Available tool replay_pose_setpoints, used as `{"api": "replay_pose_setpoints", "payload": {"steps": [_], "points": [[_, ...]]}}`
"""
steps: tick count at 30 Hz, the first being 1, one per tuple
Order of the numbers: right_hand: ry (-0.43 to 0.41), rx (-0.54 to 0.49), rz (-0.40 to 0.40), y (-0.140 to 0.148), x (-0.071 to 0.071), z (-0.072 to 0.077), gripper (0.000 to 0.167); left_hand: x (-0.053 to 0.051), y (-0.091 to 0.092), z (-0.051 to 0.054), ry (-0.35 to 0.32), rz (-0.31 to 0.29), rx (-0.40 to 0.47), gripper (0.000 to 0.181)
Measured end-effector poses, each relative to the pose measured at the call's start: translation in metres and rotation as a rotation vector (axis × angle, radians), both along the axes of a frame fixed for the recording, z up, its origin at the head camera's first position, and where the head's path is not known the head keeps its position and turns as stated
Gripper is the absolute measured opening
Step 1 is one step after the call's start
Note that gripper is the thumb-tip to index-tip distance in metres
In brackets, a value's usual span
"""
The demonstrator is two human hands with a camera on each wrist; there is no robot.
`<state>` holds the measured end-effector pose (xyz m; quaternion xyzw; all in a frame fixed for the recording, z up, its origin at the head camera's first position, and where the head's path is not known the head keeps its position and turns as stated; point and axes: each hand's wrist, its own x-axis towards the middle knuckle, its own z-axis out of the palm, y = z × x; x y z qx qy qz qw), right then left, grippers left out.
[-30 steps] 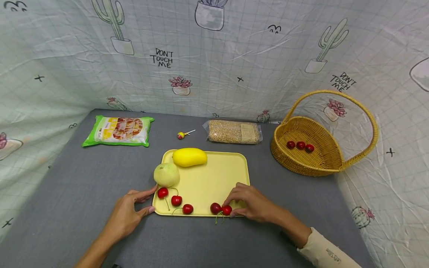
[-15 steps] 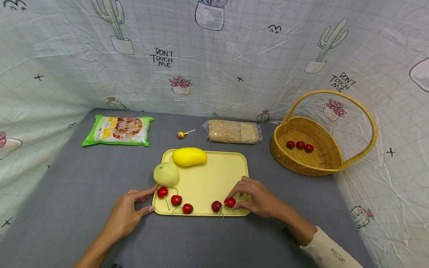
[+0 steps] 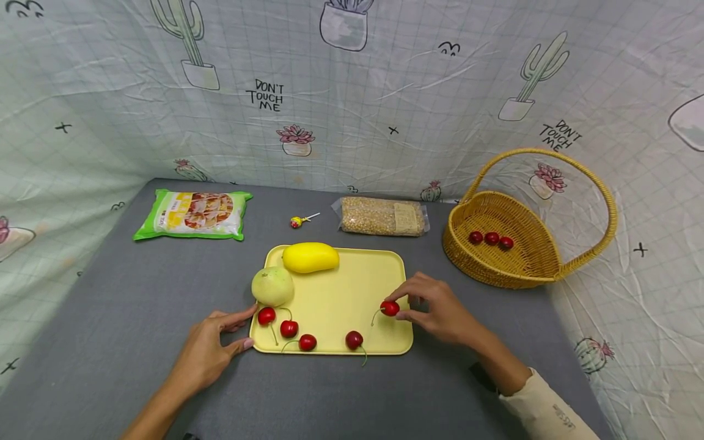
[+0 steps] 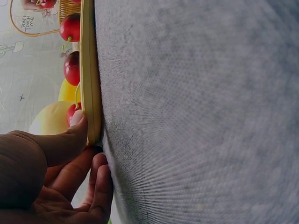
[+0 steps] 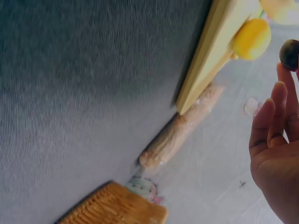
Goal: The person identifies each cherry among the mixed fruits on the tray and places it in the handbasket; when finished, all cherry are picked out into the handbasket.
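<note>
My right hand (image 3: 440, 308) pinches a red cherry (image 3: 390, 308) between thumb and fingertips, over the right side of the yellow tray (image 3: 346, 299). The cherry's stem hangs to the left. At the tray's near left corner, my left hand (image 3: 211, 348) holds the edge, its thumb (image 4: 70, 140) against the rim. Another cherry (image 3: 354, 340), darker, lies by the tray's near edge with its stem over the rim. Three more cherries (image 3: 289, 329) lie at the near left. Behind them on the tray are a pale green round fruit (image 3: 272, 286) and a yellow mango (image 3: 310, 257).
A wicker basket (image 3: 495, 275) with a tall handle stands at the right, three cherries (image 3: 492, 238) inside. Along the back of the grey table (image 3: 137, 305) lie a green-and-white food packet (image 3: 198, 214), a lollipop (image 3: 297, 221) and a clear bag of grains (image 3: 379, 215).
My right hand has lifted one cherry from beside the darker one and carried it back and to the right. The left hand keeps its place at the tray corner.
</note>
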<state>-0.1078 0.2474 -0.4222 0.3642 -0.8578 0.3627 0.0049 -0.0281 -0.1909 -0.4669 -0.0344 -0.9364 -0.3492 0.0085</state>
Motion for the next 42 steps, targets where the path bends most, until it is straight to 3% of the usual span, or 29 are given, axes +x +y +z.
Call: {"api": "replay_pose_setpoints", "payload": {"steps": [6,24,37,42], "points": [[0.063,-0.022,-0.093,0.011,-0.006,0.004,0.039,0.0,0.0,0.0,0.001,0.0,0.001,0.065],[0.144,-0.067,-0.373,0.044,-0.017,0.008,0.039,0.0,-0.001,-0.002,0.012,-0.005,0.002,0.065],[0.13,-0.127,-0.647,0.073,-0.028,0.015,0.033,0.0,-0.001,-0.001,0.01,-0.012,-0.001,0.065],[0.161,-0.171,-0.692,0.089,-0.036,0.016,0.03,0.0,-0.001,-0.001,0.013,-0.012,-0.001,0.065]]}}
